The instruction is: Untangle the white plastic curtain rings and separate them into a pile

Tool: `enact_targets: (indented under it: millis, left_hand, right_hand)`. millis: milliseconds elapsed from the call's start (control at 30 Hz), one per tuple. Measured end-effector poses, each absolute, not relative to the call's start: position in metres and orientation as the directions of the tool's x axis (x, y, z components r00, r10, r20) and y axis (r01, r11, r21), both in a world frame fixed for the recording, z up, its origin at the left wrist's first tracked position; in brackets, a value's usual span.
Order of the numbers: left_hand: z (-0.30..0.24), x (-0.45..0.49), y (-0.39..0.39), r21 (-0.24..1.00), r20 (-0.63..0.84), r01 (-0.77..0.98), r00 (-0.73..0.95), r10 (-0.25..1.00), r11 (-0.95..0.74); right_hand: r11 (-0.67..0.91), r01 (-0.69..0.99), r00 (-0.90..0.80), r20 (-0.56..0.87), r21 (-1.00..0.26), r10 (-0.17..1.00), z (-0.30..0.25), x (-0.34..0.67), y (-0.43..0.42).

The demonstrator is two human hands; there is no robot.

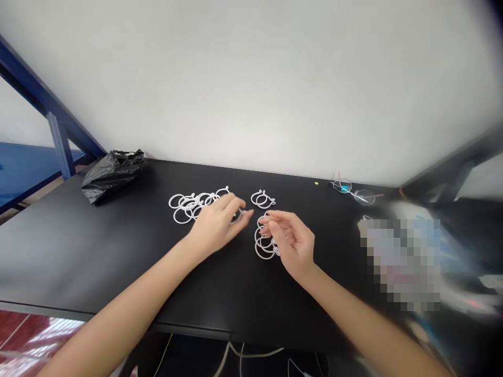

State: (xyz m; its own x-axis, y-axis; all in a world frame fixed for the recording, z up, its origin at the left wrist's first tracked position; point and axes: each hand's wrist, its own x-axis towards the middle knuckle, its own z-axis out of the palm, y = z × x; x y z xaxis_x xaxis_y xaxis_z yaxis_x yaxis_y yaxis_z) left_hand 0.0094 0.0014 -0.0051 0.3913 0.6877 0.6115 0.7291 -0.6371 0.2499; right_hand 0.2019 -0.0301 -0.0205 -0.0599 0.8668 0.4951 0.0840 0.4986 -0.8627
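White curtain rings point(183, 215), each with a small eyelet, lie in a loose, overlapping cluster left of centre on the black tabletop point(98, 251). My left hand point(218, 220) is at the right side of this cluster, with a ring point(237, 215) pinched between thumb and fingers, partly hidden by them. Two overlapping rings point(262, 200) lie behind the gap between my hands. Over a column of several more rings point(264, 250) hovers my right hand point(293, 241), its thumb and fingers bent but apart, holding nothing I can see. It covers part of that column.
At the back left sits a crumpled black plastic bag point(113, 175). Eyeglasses point(353, 193) rest near the wall at the back right. A blurred, pixelated object point(401, 262) lies at the right. Cables point(251, 355) hang below the front edge. Blue metal framing point(58, 141) stands at the left.
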Motion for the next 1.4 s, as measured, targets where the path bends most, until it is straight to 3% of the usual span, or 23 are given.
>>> enact_targets:
  millis: [233,400,567,867,1100,1233,1300,1400]
  left_hand:
    - [-0.021,-0.026,0.041,0.168,0.473,0.853,0.369,0.800,-0.494]
    - [-0.027,-0.029,0.042,0.112,0.480,0.888,0.345,0.807,-0.446]
    - [-0.008,-0.009,0.036,0.135,0.471,0.883,0.341,0.813,-0.449]
    - [0.004,0.053,0.054,0.020,0.125,0.797,0.597,0.793,-0.603]
    - [-0.003,0.047,0.053,0.093,0.135,0.770,0.618,0.774,-0.631]
    - [0.006,0.032,0.031,0.280,0.241,0.696,0.615,0.750,-0.661]
    - [0.006,0.022,0.021,0.346,0.312,0.616,0.636,0.706,-0.708]
    - [-0.001,0.010,0.012,0.334,0.341,0.538,0.697,0.631,-0.774]
  right_hand:
    - [0.498,0.148,0.018,0.506,-0.854,0.862,-0.018,0.204,-0.024]
    - [0.506,0.175,0.039,0.519,-0.845,0.854,-0.018,0.205,-0.023]
    - [0.507,0.173,0.098,0.526,-0.845,0.845,-0.017,0.208,-0.020]
    - [0.509,0.175,0.192,0.537,-0.843,0.822,-0.015,0.213,-0.013]
    - [0.517,0.174,0.198,0.544,-0.838,0.815,-0.017,0.216,-0.011]
    - [0.486,0.177,0.193,0.514,-0.856,0.836,-0.015,0.217,-0.009]
    - [0.440,0.134,0.108,0.455,-0.888,0.884,-0.014,0.217,-0.008]
    - [0.324,0.027,-0.126,0.319,-0.946,0.939,-0.012,0.217,-0.007]
